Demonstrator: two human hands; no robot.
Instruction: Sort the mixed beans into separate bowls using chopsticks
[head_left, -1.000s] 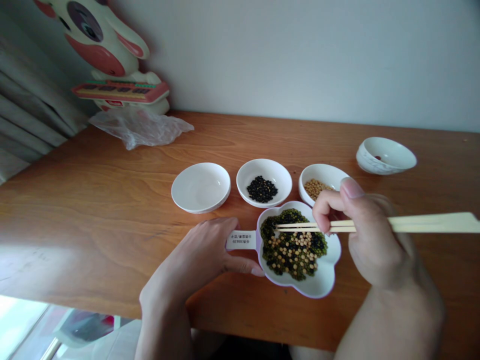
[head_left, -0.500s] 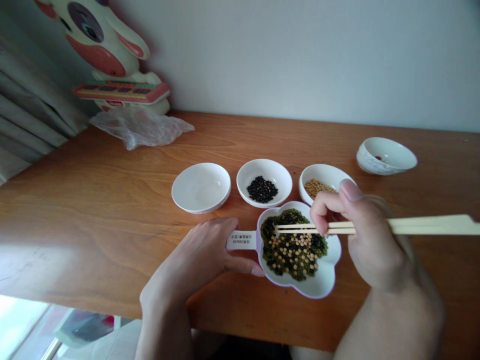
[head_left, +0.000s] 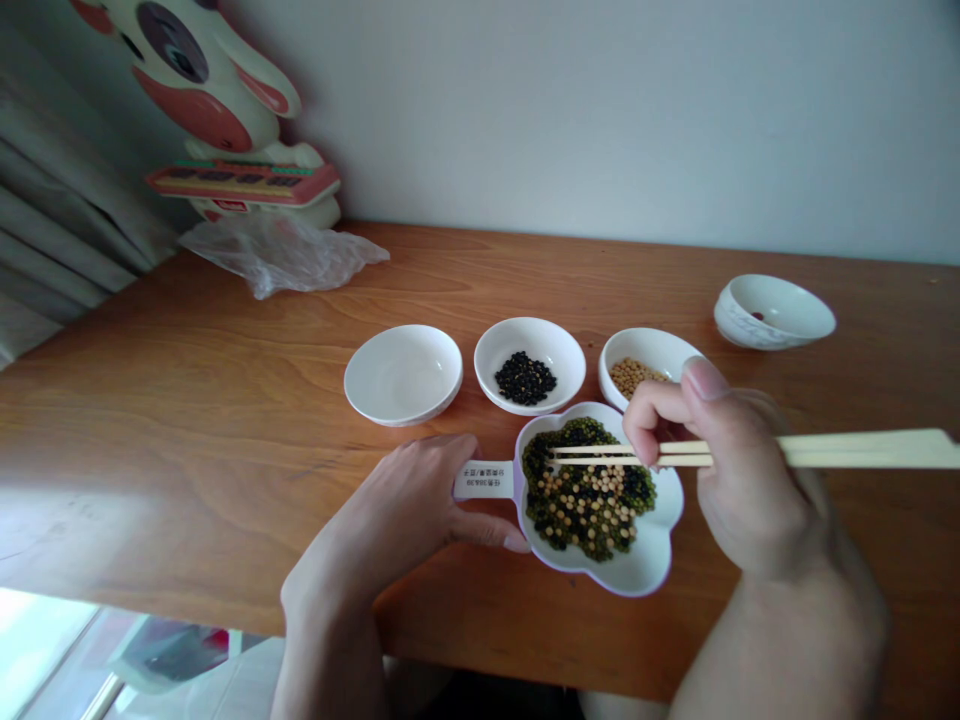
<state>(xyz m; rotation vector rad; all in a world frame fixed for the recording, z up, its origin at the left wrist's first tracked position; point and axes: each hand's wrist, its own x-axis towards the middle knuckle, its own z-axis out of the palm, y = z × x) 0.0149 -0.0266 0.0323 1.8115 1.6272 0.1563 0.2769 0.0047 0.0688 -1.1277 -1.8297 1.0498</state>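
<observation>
A flower-shaped white dish (head_left: 651, 560) with a labelled handle (head_left: 484, 481) holds mixed green, black and yellow beans (head_left: 589, 497). My left hand (head_left: 397, 515) grips that handle, thumb against the dish's rim. My right hand (head_left: 731, 470) is closed round a pair of pale chopsticks (head_left: 825, 450), their tips lying over the beans at the dish's far left part. Behind stand three small white bowls: an empty one (head_left: 403, 372), one with black beans (head_left: 529, 365), one with yellow beans (head_left: 645, 362).
A fourth white bowl (head_left: 772, 312) sits at the far right of the wooden table (head_left: 187, 400). A crumpled clear plastic bag (head_left: 281, 255) and a cartoon-figure toy (head_left: 217, 110) stand at the back left by a curtain. The table's front edge is near my wrists.
</observation>
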